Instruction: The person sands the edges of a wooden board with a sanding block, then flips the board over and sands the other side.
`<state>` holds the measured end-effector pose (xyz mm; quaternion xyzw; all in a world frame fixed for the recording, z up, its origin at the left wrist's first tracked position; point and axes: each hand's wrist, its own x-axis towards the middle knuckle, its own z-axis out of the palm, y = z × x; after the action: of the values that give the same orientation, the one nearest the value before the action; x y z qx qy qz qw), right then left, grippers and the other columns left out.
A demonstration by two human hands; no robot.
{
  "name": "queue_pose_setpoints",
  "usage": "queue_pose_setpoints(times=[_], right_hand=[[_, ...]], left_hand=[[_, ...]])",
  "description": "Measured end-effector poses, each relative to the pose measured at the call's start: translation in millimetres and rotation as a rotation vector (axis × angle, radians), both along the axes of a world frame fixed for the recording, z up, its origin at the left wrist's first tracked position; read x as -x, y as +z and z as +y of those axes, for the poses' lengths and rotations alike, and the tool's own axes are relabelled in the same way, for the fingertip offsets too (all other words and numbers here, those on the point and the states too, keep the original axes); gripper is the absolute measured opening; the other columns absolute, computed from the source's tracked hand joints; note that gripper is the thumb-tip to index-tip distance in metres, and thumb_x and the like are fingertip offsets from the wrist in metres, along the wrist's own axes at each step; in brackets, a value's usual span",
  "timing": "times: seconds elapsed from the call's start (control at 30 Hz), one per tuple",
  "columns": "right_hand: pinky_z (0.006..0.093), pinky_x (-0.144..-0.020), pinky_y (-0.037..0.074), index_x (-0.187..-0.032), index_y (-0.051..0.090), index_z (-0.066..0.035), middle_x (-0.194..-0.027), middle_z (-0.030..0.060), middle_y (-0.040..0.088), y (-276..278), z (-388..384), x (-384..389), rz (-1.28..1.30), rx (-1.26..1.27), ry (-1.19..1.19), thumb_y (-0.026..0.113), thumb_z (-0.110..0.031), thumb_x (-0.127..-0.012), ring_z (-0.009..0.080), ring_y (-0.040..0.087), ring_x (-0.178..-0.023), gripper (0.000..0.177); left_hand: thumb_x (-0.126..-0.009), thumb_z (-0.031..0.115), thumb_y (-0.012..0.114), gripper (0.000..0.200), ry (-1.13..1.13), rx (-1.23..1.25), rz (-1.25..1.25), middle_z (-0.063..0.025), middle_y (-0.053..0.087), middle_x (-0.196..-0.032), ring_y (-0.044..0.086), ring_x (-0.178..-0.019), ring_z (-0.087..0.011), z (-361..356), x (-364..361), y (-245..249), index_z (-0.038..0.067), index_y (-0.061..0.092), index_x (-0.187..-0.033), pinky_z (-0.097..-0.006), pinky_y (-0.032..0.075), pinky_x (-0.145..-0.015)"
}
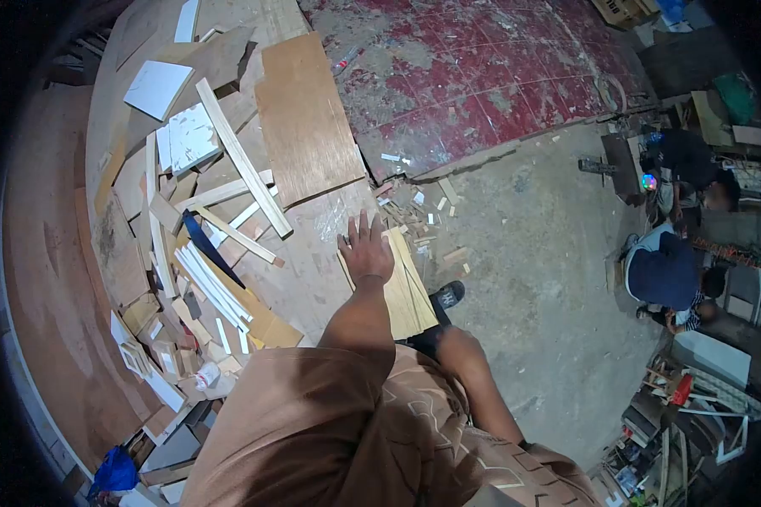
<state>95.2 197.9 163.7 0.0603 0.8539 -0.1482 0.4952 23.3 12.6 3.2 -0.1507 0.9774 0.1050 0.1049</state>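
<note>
The left hand lies palm down on pale plywood pieces at the centre of the view, its fingers spread and gripping nothing. The right hand is at five o'clock, near the plywood's lower end; its fingers are too unclear to tell how open they are or whether they hold anything. A sandalled foot shows at four o'clock, beside the plywood. A brown plywood panel lies at eleven, a long wooden batten at ten, white strips at nine. Two people sit or crouch around two to three o'clock
</note>
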Motion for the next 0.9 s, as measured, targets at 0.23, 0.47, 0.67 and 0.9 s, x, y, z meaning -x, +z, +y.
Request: queue_pose_setpoints(times=[0.23, 0.47, 0.67, 0.9], right_hand=[[0.0501, -0.078, 0.053, -0.09, 0.07, 0.001, -0.097, 0.0287, 0.066, -114.6, -61.6, 41.1, 0.191, 0.048, -0.06, 0.055, -0.013, -0.082, 0.0438, 0.065, -0.094, 0.022], [0.0505, -0.082, 0.052, -0.096, 0.066, 0.003, -0.1, 0.0283, 0.066, -6.0, -4.3, -14.1, 0.044, 0.0, -0.037, 0.054, -0.014, -0.087, 0.0445, 0.064, -0.095, 0.023], [0.0487, -0.081, 0.052, -0.088, 0.068, 0.004, -0.097, 0.0285, 0.066, -73.3, -41.3, 41.9, 0.033, 0.071, 0.228, 0.055, -0.012, -0.083, 0.0433, 0.065, -0.094, 0.022], [0.0526, -0.078, 0.051, -0.088, 0.063, 0.004, -0.092, 0.0302, 0.066, -72.4, -21.1, -15.4, 0.179, 0.074, -0.094, 0.052, -0.018, -0.089, 0.0464, 0.064, -0.089, 0.024]], left_hand=[[-0.094, 0.029, 0.044, 0.055, 0.007, -0.037, 0.022, -0.0059, 0.021, -0.158, 0.016, -0.145, -0.0288, -0.6, -0.7, 3.9, 0.019, 0.034, -0.147, -0.0569, 0.013, -0.113], [-0.094, 0.03, 0.045, 0.057, -0.004, -0.016, -0.006, -0.0056, 0.019, -0.158, 0.015, -0.146, -0.0284, -2.3, 0.4, 1.6, 0.019, 0.032, -0.148, -0.0566, 0.012, -0.113], [-0.094, 0.031, 0.045, 0.056, 0.013, -0.018, -0.035, -0.004, 0.019, -0.159, 0.014, -0.146, -0.0276, -0.8, -1.6, 1.0, 0.02, 0.033, -0.148, -0.057, 0.012, -0.113], [-0.094, 0.033, 0.047, 0.055, 0.015, -0.015, 0.017, -0.0028, 0.022, -0.158, 0.016, -0.146, -0.0266, -0.7, -1.4, -1.9, 0.022, 0.036, -0.147, -0.0566, 0.013, -0.114]])
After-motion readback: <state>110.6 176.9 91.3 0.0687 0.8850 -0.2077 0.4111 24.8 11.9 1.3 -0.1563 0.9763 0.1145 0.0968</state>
